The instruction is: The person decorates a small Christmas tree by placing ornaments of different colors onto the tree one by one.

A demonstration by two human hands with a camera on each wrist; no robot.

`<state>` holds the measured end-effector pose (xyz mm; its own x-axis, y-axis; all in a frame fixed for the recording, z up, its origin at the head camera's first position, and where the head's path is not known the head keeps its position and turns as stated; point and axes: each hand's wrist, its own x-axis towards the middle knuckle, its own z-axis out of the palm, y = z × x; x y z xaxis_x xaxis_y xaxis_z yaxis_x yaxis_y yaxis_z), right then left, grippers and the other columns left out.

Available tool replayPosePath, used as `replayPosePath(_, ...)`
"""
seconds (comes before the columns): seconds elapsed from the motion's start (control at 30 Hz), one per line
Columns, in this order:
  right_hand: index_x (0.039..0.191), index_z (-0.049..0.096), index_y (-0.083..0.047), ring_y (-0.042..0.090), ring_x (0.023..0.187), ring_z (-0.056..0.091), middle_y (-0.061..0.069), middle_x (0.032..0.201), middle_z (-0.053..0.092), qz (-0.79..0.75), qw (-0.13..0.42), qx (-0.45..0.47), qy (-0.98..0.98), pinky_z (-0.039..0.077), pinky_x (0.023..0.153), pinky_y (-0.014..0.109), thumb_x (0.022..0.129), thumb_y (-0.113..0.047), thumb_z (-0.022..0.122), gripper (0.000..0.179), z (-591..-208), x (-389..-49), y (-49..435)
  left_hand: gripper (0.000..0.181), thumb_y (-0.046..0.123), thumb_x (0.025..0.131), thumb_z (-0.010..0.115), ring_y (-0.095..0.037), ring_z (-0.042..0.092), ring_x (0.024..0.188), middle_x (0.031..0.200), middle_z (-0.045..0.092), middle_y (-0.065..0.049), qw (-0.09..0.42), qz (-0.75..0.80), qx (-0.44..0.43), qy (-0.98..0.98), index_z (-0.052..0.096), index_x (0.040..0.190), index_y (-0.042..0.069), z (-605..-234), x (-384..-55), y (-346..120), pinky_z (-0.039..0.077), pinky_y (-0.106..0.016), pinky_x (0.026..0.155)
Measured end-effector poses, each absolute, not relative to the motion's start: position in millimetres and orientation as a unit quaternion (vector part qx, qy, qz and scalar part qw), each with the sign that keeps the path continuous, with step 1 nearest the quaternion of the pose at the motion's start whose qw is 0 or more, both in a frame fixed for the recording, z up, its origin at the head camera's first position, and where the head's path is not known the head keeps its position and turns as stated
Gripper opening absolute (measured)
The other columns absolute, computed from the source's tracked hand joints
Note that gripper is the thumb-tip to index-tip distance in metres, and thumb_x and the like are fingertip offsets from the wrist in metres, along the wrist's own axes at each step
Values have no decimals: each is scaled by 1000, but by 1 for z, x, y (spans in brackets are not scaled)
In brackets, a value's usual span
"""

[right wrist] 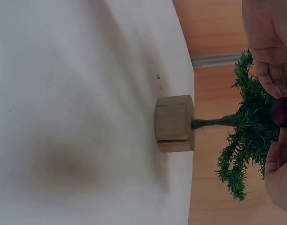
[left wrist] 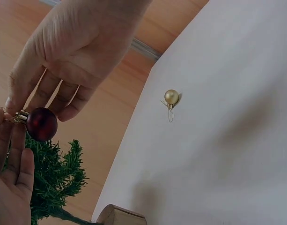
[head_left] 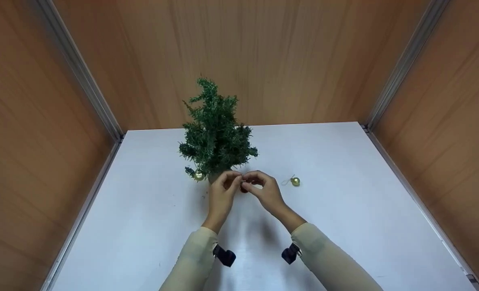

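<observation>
A dark red Christmas ball with a gold cap and a thin gold string hangs between my two hands, in front of the lower right of a small green artificial Christmas tree. My left hand and right hand meet at the fingertips, both pinching the string by the cap. The head view mostly hides the ball behind the fingers. One gold ball hangs low on the tree's left side. Another gold ball, with its string loop, lies on the table right of my right hand.
The tree stands on a round wooden base on the white table. Wood panels with metal rails enclose the back and both sides. Small dark specks lie near the base.
</observation>
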<state>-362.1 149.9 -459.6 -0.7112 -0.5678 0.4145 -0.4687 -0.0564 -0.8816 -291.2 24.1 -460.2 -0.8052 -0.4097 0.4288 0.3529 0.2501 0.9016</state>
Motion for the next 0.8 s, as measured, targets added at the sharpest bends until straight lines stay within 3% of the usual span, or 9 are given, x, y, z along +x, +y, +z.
replayPosePath(0.43,93,66,-3,20,84,57,6,92,64,-603,5,-365,709,46,75,32,84,-10,64,12,-449,-361,146,14,12,88,58,-18,58,81,90,61,-7,313,-603,28,-733,62,98,3,-455,-292,26,48,-29,68)
replayPosePath(0.8,90,66,-4,20,78,56,5,85,64,-609,-6,-356,708,44,73,39,83,-11,65,10,-443,-368,141,14,11,88,59,-19,59,81,90,63,-8,330,-562,19,-758,62,97,2,-441,-293,25,48,-27,68)
